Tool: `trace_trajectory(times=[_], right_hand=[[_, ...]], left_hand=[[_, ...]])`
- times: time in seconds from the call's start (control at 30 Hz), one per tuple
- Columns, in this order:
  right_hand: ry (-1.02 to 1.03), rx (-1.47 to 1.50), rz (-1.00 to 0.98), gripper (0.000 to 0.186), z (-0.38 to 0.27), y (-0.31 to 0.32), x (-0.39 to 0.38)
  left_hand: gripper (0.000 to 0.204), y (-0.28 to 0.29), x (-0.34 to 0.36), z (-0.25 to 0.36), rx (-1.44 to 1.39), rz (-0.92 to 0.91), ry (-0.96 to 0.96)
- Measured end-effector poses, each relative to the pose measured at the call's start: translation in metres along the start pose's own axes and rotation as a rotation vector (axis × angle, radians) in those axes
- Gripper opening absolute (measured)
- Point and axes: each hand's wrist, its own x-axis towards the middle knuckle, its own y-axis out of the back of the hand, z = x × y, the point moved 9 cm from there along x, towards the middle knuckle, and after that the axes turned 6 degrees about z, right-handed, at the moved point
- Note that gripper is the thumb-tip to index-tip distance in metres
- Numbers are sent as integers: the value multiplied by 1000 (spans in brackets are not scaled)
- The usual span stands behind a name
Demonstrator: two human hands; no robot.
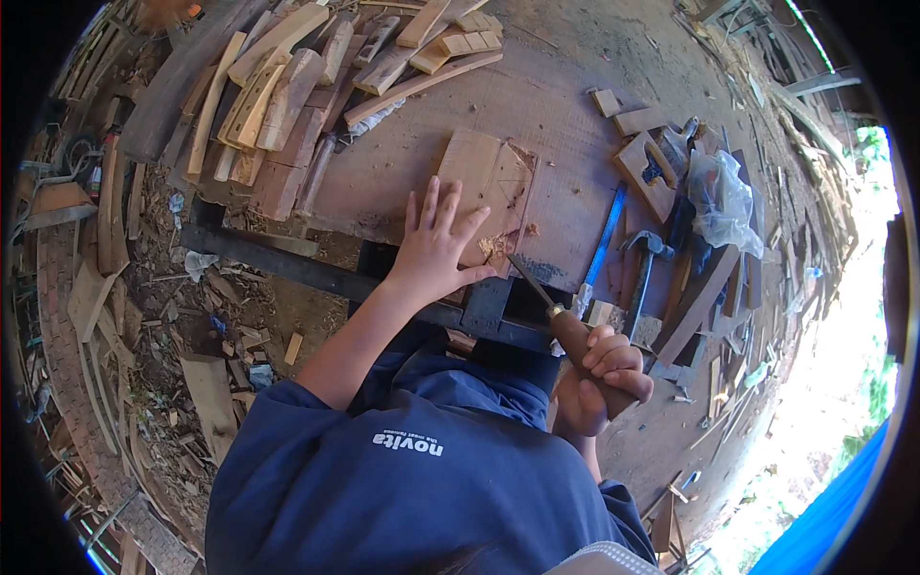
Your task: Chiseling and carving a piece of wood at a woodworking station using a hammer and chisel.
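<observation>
My left hand (439, 244) lies with fingers spread on a light wooden board (477, 153), which rests on a wider brown plank (565, 134). Pencil-like lines mark the board, and a chipped patch with pale shavings (494, 246) is near its lower right corner, by my left thumb. My right hand (599, 374) grips the wooden handle of a chisel (529, 276), its thin blade angled up-left with the tip at that chipped patch.
A blue straightedge (602, 244), a hammer (648, 247), a wooden plane (647, 180) and a clear plastic bag (724, 201) lie at the right. Piled offcuts (287, 96) fill the upper left. A dark metal bar (287, 273) runs along the near edge, above littered ground.
</observation>
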Motion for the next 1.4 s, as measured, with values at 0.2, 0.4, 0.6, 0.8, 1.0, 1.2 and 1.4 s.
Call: trace_trajectory(times=[0.2,0.4,0.6,0.8,1.0,1.2,1.4], right_hand=[[-28,2,7,26,17,2,25],[-71,146,-5,13,42,13,59],[-108,250,223,21,67,56,67],[-160,320,362,12,81,80,63],[-183,253,304,8,73,63,71],[-253,148,257,6,72,45,84],[-213,16,196,8,61,23,81]], left_hand=[[84,-19,9,7,117,83,84],[84,-18,27,2,80,117,64],[83,-25,31,-1,60,93,67],[83,-24,28,-1,71,167,34],[84,-23,28,0,89,173,37],[77,4,53,34,166,-211,164],[70,58,81,141,-600,320,-409]])
